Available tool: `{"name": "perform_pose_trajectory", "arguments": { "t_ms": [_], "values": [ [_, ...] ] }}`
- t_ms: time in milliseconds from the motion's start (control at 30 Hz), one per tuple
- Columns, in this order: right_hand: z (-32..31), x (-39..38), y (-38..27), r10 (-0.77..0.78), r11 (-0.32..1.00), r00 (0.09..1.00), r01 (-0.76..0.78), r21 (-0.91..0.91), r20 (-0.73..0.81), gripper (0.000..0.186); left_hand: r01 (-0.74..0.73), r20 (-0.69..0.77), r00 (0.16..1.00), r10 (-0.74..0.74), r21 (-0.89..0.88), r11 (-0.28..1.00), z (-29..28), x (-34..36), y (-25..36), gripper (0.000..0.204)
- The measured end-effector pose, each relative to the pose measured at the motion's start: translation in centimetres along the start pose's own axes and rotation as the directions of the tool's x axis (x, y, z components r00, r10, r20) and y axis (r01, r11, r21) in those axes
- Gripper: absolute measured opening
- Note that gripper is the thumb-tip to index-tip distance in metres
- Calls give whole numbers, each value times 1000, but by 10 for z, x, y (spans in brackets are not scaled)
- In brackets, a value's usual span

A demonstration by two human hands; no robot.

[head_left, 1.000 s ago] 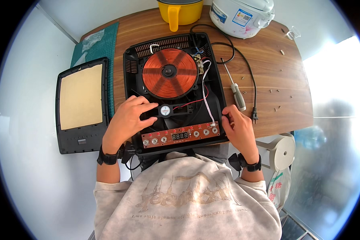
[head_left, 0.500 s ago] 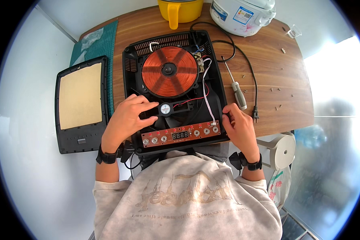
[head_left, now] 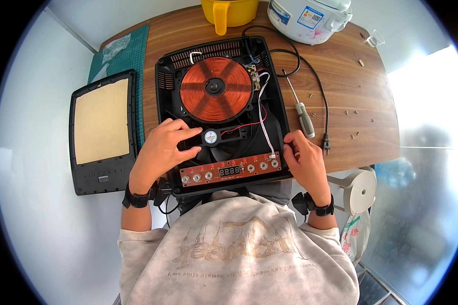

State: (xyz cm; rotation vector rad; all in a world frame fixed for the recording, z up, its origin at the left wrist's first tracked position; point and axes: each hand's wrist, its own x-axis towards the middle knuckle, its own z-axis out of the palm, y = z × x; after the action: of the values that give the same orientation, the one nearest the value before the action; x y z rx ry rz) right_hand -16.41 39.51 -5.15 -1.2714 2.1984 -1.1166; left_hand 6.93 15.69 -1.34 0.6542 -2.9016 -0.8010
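An induction cooker base [head_left: 283,114] lies with its inside showing, its near end reaching over the table edge toward my lap. Inside sit a round copper coil [head_left: 201,104], a black cooling fan with a round label [head_left: 210,137], and a red-brown control board [head_left: 203,174] along the near side. My left hand [head_left: 160,150] is over the base's left side, thumb and index finger spread at the fan hub; whether they touch it I cannot tell. My right hand [head_left: 307,158] has its fingers curled against the base's right rim. A white ribbon cable [head_left: 262,96] runs to the board.
The cooker's black top cover [head_left: 104,122] lies on the left, partly over a green cutting mat [head_left: 118,57]. To the right are a screwdriver [head_left: 304,119], a power plug [head_left: 326,145] and several screws [head_left: 356,112]. A yellow pot [head_left: 234,15] and a rice cooker [head_left: 300,23] stand behind.
Both hands keep nearly the same place. The picture has shifted very slightly; nothing has been taken hold of or let go.
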Motion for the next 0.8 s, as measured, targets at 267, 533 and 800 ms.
{"name": "perform_pose_trajectory", "arguments": {
  "t_ms": [267, 533, 800],
  "values": [
    [0, 0, 0, -9, 1000, 1000, 9, -3, -4, 14, -17, -7, 1000, 17, -11, 1000, 0, 1, -2, 42],
    [0, 0, 0, 1, 1000, 1000, -1, 0, 2, 14, -17, 14, 1000, 17, -6, 1000, -1, 1, -2, 41],
    [1, 0, 1, 1, 1000, 1000, -1, 7, 3, 14, -44, 13, 999, 44, -12, 999, -2, 0, -2, 42]
  ]
}}
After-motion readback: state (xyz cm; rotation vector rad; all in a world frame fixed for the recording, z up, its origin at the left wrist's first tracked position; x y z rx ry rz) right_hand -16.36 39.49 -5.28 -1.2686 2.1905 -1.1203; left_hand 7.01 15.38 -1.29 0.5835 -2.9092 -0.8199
